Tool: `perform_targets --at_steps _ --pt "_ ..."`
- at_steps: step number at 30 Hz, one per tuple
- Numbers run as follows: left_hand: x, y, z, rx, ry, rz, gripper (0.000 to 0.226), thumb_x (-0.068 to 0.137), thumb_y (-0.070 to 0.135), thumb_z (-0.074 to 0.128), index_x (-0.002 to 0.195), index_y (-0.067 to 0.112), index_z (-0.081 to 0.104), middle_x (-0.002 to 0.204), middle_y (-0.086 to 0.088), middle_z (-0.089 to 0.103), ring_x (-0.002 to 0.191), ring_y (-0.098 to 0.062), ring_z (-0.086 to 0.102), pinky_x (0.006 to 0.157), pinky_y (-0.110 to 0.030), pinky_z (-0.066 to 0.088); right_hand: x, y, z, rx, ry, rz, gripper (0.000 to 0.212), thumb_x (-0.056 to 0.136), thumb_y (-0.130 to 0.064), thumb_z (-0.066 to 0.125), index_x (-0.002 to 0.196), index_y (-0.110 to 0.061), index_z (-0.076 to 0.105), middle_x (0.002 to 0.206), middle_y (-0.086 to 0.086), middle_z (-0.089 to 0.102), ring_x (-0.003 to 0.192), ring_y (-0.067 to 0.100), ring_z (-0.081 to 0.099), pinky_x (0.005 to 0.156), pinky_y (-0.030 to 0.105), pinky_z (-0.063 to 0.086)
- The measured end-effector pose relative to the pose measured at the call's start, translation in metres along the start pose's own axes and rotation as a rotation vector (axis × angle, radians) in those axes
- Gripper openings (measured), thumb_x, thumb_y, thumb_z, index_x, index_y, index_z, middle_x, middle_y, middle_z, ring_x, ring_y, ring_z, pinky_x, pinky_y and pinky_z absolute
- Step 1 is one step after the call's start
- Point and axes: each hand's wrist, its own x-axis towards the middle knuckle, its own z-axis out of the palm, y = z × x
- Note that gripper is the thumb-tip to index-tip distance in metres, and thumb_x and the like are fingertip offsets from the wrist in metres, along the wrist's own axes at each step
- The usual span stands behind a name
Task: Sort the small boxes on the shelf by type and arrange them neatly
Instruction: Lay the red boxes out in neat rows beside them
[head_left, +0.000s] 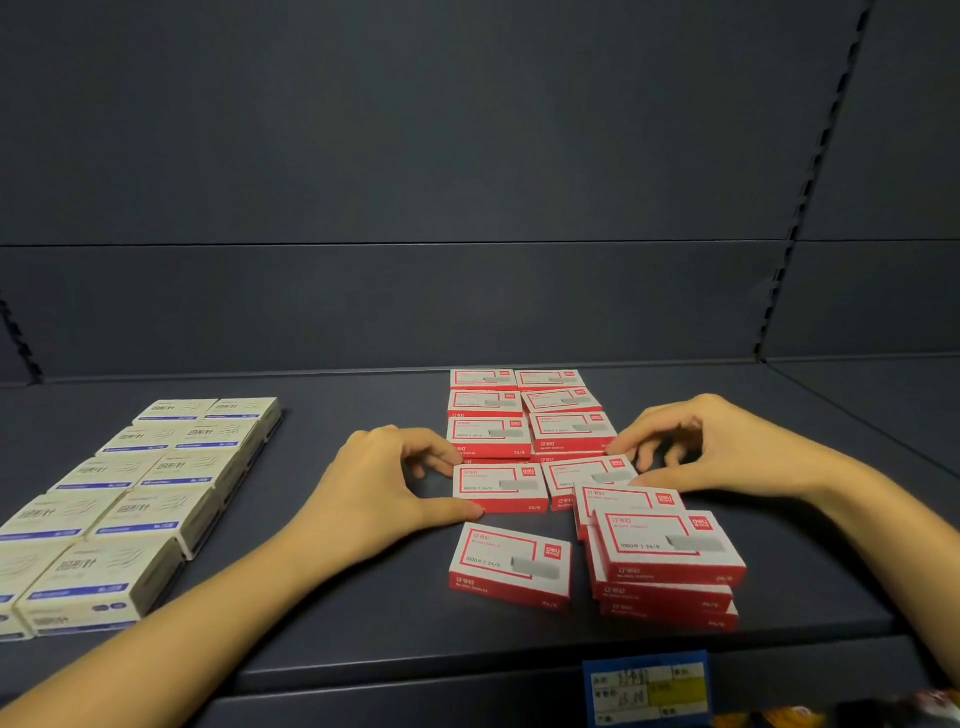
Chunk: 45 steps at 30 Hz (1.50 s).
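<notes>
Dark grey shelf (363, 597). White-and-blue boxes (156, 467) in two neat columns toward the left edge. Red-and-white staple boxes (524, 415) in two columns near the back edge, centre-right. Left hand (379, 483): grip narrow, thumb and forefinger touching the left end of the front-left red box (498, 488). Right hand (717, 447): fingers curled, tips on the front-right red box (587, 475). Loose red box (511, 564) lies nearer the front edge; skewed red stack (670, 566) to its right. Price tag (649, 686) on the front lip.
</notes>
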Motion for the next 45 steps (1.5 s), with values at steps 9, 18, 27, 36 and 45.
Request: perform_targets --at_steps 9,18,27,36,45 --pt "-0.003 0.002 0.001 0.025 0.022 0.001 0.040 0.057 0.050 0.077 0.091 0.035 0.064 0.087 0.020 0.065 0.079 -0.003 0.056 0.066 -0.015 0.042 -0.008 -0.006 0.003 0.008 0.066 0.004 0.029 0.066 -0.040 0.069 0.093 -0.030 0.073 0.096 -0.008 0.071 0.086 0.012 0.069 0.066 0.018 0.053" --pt "-0.026 0.016 -0.019 -0.132 -0.236 0.215 0.043 0.060 0.046 0.079 0.098 0.030 0.069 0.097 0.013 0.064 0.095 -0.011 0.058 0.083 -0.018 0.045 -0.055 -0.031 -0.005 -0.098 0.045 -0.114 0.037 0.068 -0.060 0.069 0.099 -0.040 0.069 0.101 -0.012 0.065 0.093 0.010 0.062 0.072 0.022 0.051" --pt "-0.030 0.015 -0.019 -0.048 -0.253 0.261 0.033 0.065 0.041 0.078 0.095 0.031 0.067 0.093 0.013 0.064 0.096 -0.011 0.056 0.084 -0.022 0.044 -0.066 -0.039 0.007 -0.287 0.016 -0.076 0.048 0.058 -0.069 0.069 0.099 -0.044 0.063 0.103 -0.016 0.065 0.094 0.013 0.060 0.070 0.021 0.050" --pt "-0.018 0.012 -0.045 -0.100 -0.020 0.192 0.033 0.060 0.046 0.073 0.089 0.031 0.067 0.087 0.014 0.066 0.085 -0.010 0.058 0.079 -0.022 0.045 -0.053 -0.049 0.000 -0.260 0.178 -0.151 0.030 0.070 -0.053 0.072 0.095 -0.039 0.067 0.094 -0.010 0.068 0.084 0.013 0.061 0.065 0.019 0.047" --pt "0.002 0.001 -0.012 -0.080 -0.002 0.036 0.028 0.065 0.032 0.080 0.090 0.029 0.068 0.087 0.012 0.067 0.075 -0.004 0.056 0.067 -0.009 0.041 -0.006 -0.033 0.008 -0.207 0.216 -0.060 0.039 0.060 -0.049 0.072 0.097 -0.036 0.069 0.089 -0.017 0.067 0.082 0.005 0.060 0.066 0.016 0.048"
